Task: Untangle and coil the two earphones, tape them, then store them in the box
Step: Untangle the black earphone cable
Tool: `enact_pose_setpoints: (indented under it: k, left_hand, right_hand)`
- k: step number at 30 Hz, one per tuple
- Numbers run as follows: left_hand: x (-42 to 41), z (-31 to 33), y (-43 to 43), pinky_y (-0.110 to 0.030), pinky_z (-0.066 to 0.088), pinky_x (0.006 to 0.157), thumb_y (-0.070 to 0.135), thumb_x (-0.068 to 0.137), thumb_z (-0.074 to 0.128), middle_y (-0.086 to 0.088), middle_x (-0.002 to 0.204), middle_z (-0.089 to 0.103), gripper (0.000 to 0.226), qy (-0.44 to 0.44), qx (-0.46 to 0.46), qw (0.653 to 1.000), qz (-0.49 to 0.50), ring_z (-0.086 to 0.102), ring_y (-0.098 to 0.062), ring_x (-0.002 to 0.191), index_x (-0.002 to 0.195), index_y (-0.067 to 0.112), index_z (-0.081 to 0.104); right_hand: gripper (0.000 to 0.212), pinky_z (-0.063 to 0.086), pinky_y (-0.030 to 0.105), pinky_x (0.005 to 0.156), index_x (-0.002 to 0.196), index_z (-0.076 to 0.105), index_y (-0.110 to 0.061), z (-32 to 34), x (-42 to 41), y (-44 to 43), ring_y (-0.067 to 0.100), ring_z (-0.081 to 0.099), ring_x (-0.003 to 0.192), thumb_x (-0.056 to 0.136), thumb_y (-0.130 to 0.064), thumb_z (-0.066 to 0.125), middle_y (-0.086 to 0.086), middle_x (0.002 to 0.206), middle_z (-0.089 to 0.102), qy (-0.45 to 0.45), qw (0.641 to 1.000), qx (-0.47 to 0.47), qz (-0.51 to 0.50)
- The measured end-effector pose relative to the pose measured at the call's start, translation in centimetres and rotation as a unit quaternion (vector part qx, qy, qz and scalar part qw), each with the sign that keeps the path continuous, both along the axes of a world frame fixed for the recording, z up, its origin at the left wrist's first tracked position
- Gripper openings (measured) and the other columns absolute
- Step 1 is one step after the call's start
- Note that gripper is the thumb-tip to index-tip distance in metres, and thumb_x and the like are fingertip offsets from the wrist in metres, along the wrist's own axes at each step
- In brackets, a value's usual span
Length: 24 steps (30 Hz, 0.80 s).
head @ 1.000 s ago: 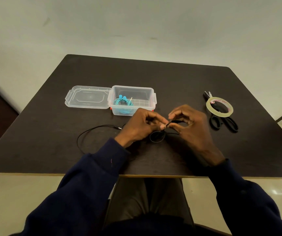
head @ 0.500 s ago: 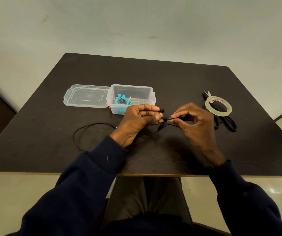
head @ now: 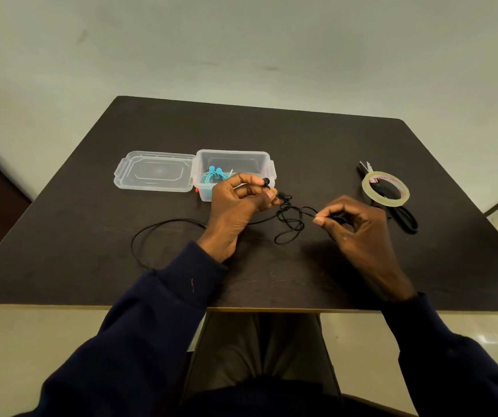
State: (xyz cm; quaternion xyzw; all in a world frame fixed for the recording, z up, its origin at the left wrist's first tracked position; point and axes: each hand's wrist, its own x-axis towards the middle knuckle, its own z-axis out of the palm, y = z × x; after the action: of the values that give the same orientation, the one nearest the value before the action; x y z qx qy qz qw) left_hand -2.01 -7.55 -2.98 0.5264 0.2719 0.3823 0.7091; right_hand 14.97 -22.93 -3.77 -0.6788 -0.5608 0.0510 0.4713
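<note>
Black earphone (head: 289, 219) cord, thin and matte, hangs in a loose knot of small loops between the two hands, just in front of the clear plastic box (head: 267, 164) and a little to its right. The left hand (head: 235, 206) is held up at the box's front right corner. Its fingers are curled, and thumb and forefinger pinch a small round black earbud (head: 266, 181). The right hand (head: 359, 233), further right of the box and nearer the person, also has its fingers curled, with thumb and forefinger nipping the cord where it leaves the tangle. From under the left hand the rest of the cord sweeps out in one wide, smooth arc, lying flat on the table (head: 301, 136) in front of the box's lid (head: 154, 173).

The box is a small translucent rectangular tub with rounded corners. Its lid lies flat and open against the box's left wall, moulded with an angular raised outline. Inside the box, toward its left side, sits the teal earphone (head: 213, 176) in a bundle with rounded blue tips. Well to the right of the box, a glossy ring of clear tape (head: 386, 202) rests on black-handled scissors (head: 408, 221), whose pale tips stick out behind the ring. The table is dark brown, matte and faintly grained. Navy knit sleeves cover both forearms.
</note>
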Motion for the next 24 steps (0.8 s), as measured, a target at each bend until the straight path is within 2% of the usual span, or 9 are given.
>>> enact_pose_setpoints:
  k: [2,7,10,13,15,19,21,24]
  left_hand:
    - [0.0,0.2,0.0,-0.037,0.062,0.083,-0.005,0.082,0.076,-0.012,0.090,0.075,0.021,0.007,0.003,1.000,0.009,0.075,-0.026,0.089,0.095,0.009,0.066]
    - [-0.3,0.4,0.1,-0.043,0.063,0.076,0.000,0.087,0.074,-0.025,0.104,0.072,0.020,-0.019,-0.029,0.999,-0.019,0.074,-0.038,0.094,0.104,0.005,0.063]
    - [-0.2,0.5,0.0,-0.042,0.064,0.070,0.002,0.086,0.075,-0.021,0.102,0.073,0.023,-0.003,-0.025,1.000,-0.014,0.075,-0.037,0.091,0.106,0.003,0.064]
    - [-0.1,0.5,-0.3,-0.043,0.064,0.069,0.001,0.084,0.077,-0.023,0.102,0.073,0.024,0.003,-0.029,1.000,0.002,0.075,-0.037,0.089,0.104,0.004,0.064]
    - [-0.1,0.4,-0.6,-0.043,0.064,0.068,-0.001,0.083,0.077,-0.018,0.096,0.074,0.022,0.003,-0.025,1.000,0.005,0.076,-0.035,0.087,0.100,0.005,0.064]
    - [0.0,0.5,-1.3,-0.032,0.062,0.060,-0.003,0.080,0.079,-0.005,0.082,0.074,0.023,0.013,-0.005,1.000,0.019,0.076,-0.023,0.075,0.096,0.005,0.064]
    - [0.1,0.5,-1.5,-0.029,0.061,0.058,-0.002,0.080,0.080,-0.006,0.083,0.074,0.023,0.018,0.002,0.999,0.028,0.076,-0.018,0.073,0.096,0.004,0.065]
    - [-0.1,0.5,-1.3,-0.032,0.062,0.063,0.000,0.080,0.081,-0.011,0.088,0.073,0.024,0.018,0.005,0.999,0.033,0.075,-0.022,0.075,0.097,0.002,0.065]
  right_hand:
    - [0.008,0.056,0.024,0.080,0.095,0.073,-0.007,-0.1,0.2,0.0,0.014,0.068,0.089,0.088,-0.011,0.075,-0.001,0.094,0.071,-0.009,1.000,-0.005,-0.001]
    - [0.012,0.058,0.025,0.081,0.097,0.073,-0.011,-0.1,0.5,0.2,0.011,0.069,0.092,0.085,-0.012,0.078,-0.004,0.099,0.071,-0.019,1.000,-0.021,-0.011]
    - [0.016,0.058,0.026,0.086,0.101,0.074,-0.012,0.2,-0.1,0.5,0.009,0.069,0.098,0.086,-0.012,0.078,-0.004,0.103,0.072,-0.030,0.999,-0.019,-0.006]
    - [0.018,0.058,0.030,0.085,0.104,0.075,-0.016,0.5,-1.0,1.3,0.009,0.067,0.102,0.088,-0.022,0.077,-0.008,0.105,0.072,-0.028,0.999,-0.008,-0.021]
    - [0.022,0.056,0.030,0.083,0.104,0.076,-0.018,0.7,-1.8,2.0,0.009,0.065,0.104,0.086,-0.029,0.079,-0.009,0.105,0.072,-0.038,0.999,-0.001,-0.022]
    - [0.032,0.051,0.022,0.075,0.102,0.077,-0.019,0.7,-3.1,3.4,0.007,0.063,0.094,0.077,-0.036,0.085,-0.007,0.098,0.072,-0.069,0.997,-0.011,-0.028]
    - [0.029,0.052,0.021,0.071,0.101,0.078,-0.017,0.4,-3.5,3.9,0.007,0.064,0.085,0.076,-0.029,0.087,-0.006,0.092,0.071,-0.059,0.998,-0.010,-0.028]
    - [0.019,0.050,0.016,0.065,0.099,0.079,-0.013,0.2,-3.6,4.1,0.006,0.066,0.076,0.082,-0.022,0.083,-0.004,0.090,0.071,-0.003,0.999,0.009,-0.032]
